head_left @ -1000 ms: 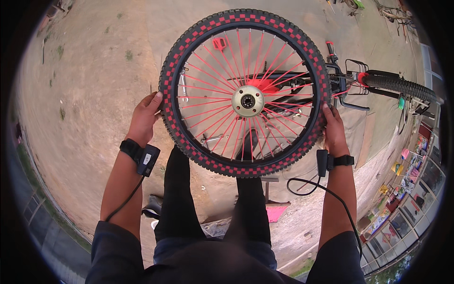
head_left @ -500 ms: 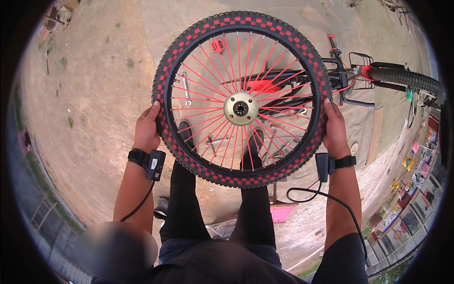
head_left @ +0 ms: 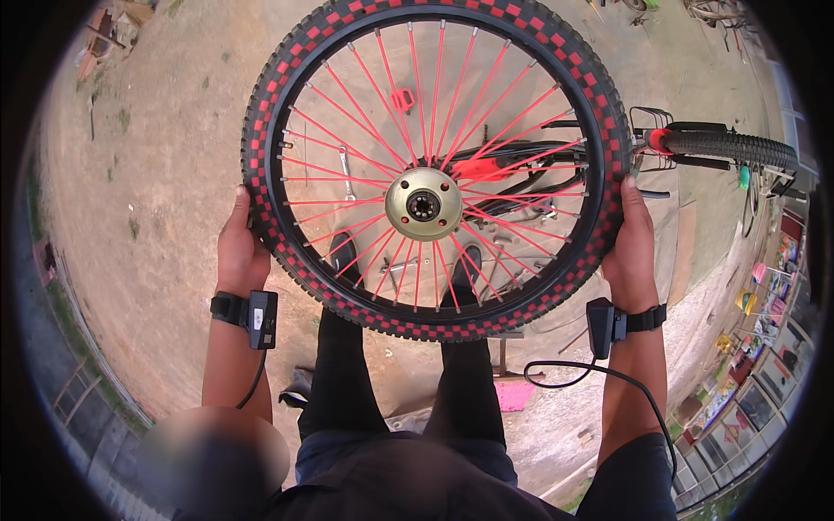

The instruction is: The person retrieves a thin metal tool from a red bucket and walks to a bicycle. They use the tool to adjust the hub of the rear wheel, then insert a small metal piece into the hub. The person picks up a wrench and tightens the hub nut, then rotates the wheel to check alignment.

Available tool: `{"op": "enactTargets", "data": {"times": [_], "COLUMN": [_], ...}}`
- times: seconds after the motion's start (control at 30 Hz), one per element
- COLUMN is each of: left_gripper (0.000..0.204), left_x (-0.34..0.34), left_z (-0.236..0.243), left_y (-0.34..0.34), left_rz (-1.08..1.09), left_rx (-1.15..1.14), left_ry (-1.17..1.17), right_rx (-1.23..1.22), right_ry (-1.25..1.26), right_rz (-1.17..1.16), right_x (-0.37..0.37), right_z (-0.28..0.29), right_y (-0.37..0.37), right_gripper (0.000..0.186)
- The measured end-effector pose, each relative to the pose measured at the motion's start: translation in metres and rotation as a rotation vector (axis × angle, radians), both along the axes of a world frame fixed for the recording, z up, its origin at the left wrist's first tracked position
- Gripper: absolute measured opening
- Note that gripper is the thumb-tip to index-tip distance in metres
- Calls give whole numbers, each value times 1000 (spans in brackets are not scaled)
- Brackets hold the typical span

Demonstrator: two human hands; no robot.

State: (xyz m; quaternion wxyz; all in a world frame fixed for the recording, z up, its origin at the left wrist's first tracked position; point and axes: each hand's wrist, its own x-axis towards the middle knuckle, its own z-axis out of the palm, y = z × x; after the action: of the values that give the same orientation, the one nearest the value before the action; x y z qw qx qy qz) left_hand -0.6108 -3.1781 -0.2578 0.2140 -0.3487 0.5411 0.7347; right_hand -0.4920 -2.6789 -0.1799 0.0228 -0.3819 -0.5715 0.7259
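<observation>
We see matt black rubber on the knobby bicycle tyre [head_left: 426,326] — rough at the tread, flatter across its red checks. The rim [head_left: 274,178] looks like smooth, black-finished metal, and the spokes [head_left: 437,93] like thin metal under red paint. We read the hub [head_left: 400,204] as pale-gold metal with a satin sheen. The wrench [head_left: 347,174] is bright, smooth metal; the pedal [head_left: 402,100] looks like red plastic. Below, we find gritty, dull ground [head_left: 174,200] and matt black cloth trousers [head_left: 347,373].
</observation>
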Motion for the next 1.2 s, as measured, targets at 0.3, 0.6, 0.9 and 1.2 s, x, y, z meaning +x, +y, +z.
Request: {"op": "enactTargets", "data": {"times": [0.3,0.6,0.9,1.2], "left_gripper": [51,53,73,69], "left_x": [3,8,31,54], "left_z": [-11,28,90,120], "left_y": [5,37,76,64], "left_rz": [142,254,290,214], "left_rx": [147,156,199,344], "left_ry": [120,230,255,441], "right_rx": [-52,-103,81,-52], "right_ry": [195,378,559,718], "right_rz": [-19,68,-31,-84], "right_x": [-22,-36,-38,5], "right_z": [18,63,120,159], "right_y": [4,40,59,46], "right_gripper": [48,48,49,47]}}
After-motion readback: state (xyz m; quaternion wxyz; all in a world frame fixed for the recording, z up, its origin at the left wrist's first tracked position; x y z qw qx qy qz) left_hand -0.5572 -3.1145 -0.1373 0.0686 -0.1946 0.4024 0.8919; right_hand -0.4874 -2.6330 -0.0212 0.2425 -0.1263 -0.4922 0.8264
